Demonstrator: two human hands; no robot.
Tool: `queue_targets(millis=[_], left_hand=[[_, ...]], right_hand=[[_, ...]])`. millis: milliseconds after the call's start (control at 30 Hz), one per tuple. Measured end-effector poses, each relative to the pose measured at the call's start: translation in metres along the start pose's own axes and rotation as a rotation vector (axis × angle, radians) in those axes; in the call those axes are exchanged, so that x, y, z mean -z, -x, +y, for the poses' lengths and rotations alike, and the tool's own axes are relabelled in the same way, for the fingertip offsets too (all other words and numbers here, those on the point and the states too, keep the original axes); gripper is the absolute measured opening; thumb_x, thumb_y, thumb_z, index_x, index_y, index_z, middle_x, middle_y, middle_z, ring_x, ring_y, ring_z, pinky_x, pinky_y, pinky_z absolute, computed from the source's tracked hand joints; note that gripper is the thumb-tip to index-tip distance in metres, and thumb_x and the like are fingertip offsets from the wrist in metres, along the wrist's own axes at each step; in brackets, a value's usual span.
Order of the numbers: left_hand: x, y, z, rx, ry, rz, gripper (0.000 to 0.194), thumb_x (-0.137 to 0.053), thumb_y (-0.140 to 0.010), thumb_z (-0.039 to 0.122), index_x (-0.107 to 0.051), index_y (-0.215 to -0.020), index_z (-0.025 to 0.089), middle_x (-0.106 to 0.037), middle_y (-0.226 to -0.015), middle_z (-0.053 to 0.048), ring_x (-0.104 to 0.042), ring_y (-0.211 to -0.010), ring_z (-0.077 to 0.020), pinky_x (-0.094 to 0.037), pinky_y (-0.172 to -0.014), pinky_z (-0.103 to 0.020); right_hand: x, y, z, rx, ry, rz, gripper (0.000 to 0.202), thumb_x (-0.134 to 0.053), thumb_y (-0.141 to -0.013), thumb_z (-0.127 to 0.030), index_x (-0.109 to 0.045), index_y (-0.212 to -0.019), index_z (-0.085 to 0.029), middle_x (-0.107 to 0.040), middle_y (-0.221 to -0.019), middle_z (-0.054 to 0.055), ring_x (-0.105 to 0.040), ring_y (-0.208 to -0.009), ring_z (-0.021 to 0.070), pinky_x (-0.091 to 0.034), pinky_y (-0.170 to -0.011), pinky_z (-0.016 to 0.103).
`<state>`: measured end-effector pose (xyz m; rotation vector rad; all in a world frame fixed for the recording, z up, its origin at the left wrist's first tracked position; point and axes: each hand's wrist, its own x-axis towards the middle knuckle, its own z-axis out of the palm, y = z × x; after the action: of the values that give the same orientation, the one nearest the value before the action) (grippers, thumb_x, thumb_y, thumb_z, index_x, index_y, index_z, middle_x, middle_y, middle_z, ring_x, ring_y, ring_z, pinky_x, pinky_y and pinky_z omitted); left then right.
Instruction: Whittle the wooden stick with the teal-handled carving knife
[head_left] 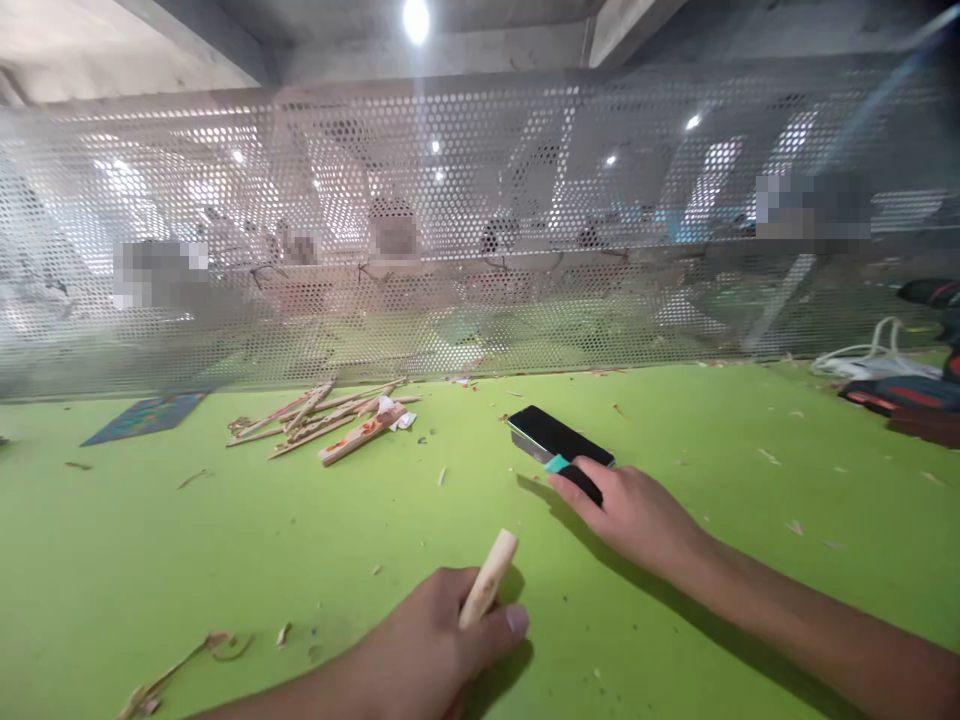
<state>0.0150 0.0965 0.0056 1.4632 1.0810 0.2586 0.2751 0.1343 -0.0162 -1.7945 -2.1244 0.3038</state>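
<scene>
My left hand [457,635] is closed round a short pale wooden stick [489,578], whose upper end points up and away over the green table [360,540]. To the right and farther off, my right hand [626,505] grips a black and teal tool [577,478]. The tool's teal end shows beyond my fingertips, and a thin dark shape runs left from it, partly blurred. Just behind that hand lies a black phone [562,436], raised on a small grey object [529,447].
Thin wood sticks [322,412] and a stained wooden block [360,437] lie back left, near a patterned sheet [146,417]. A perforated metal screen [450,290] closes the back edge. At the far right are a power tool [900,393] and a white cable [870,355]. Shavings are scattered around.
</scene>
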Motion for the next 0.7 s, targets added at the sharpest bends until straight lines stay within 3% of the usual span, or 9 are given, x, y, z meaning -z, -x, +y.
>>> queue_targets(millis=[67,200,333,533,633,700], left_hand=[[0.000,-0.003,-0.006,0.043,0.108,-0.039,0.041,-0.058,-0.092,0.059,-0.044,-0.078,0.023,-0.039,-0.044,0.011,-0.033,-0.034,-0.0056,-0.028,-0.035,-0.017],[0.001,-0.011,-0.016,0.048,0.332,-0.099,0.048,-0.062,-0.088,0.067,-0.044,-0.093,0.024,-0.044,-0.045,0.012,-0.034,-0.030,-0.0070,-0.040,-0.032,-0.019],[0.002,-0.011,-0.015,0.023,0.372,-0.107,0.056,-0.069,-0.084,0.067,-0.049,-0.108,0.021,-0.044,-0.045,0.012,-0.036,-0.032,-0.0065,-0.043,-0.034,-0.018],[-0.001,-0.010,-0.010,0.013,0.272,-0.066,0.056,-0.066,-0.078,0.076,-0.049,-0.078,0.022,-0.038,-0.038,0.011,-0.030,-0.028,-0.0068,-0.034,-0.029,-0.018],[-0.003,-0.007,-0.007,0.031,0.185,0.014,0.056,-0.062,-0.080,0.077,-0.051,-0.077,0.022,-0.037,-0.038,0.010,-0.029,-0.029,-0.0077,-0.026,-0.029,-0.019],[-0.005,-0.003,-0.005,0.018,0.144,0.077,0.057,-0.059,-0.083,0.077,-0.054,-0.083,0.020,-0.042,-0.046,0.009,-0.033,-0.036,-0.0077,-0.027,-0.035,-0.020]], right_hand=[[0.003,-0.001,-0.001,0.042,-0.023,0.019,0.066,-0.026,-0.103,-0.070,-0.064,-0.097,-0.017,-0.055,-0.051,0.001,-0.055,-0.041,0.0201,-0.031,-0.040,0.029],[0.000,0.013,-0.017,0.187,-0.091,-0.048,0.057,-0.033,-0.104,-0.066,-0.062,-0.092,-0.019,-0.063,-0.061,0.003,-0.057,-0.048,0.0182,-0.032,-0.045,0.027],[-0.004,0.025,-0.029,0.306,-0.076,-0.159,0.052,-0.041,-0.103,-0.065,-0.058,-0.082,-0.021,-0.063,-0.063,0.001,-0.054,-0.049,0.0163,-0.027,-0.048,0.027],[-0.008,0.036,-0.038,0.407,0.002,-0.177,0.050,-0.040,-0.102,-0.063,-0.056,-0.083,-0.021,-0.067,-0.067,0.003,-0.055,-0.051,0.0174,-0.024,-0.050,0.029],[-0.009,0.035,-0.036,0.406,0.011,-0.151,0.050,-0.039,-0.102,-0.064,-0.056,-0.083,-0.021,-0.068,-0.069,0.005,-0.057,-0.052,0.0188,-0.025,-0.050,0.030],[-0.008,0.028,-0.028,0.326,-0.033,-0.147,0.053,-0.035,-0.103,-0.065,-0.058,-0.084,-0.021,-0.067,-0.067,0.005,-0.058,-0.050,0.0185,-0.028,-0.047,0.029]])
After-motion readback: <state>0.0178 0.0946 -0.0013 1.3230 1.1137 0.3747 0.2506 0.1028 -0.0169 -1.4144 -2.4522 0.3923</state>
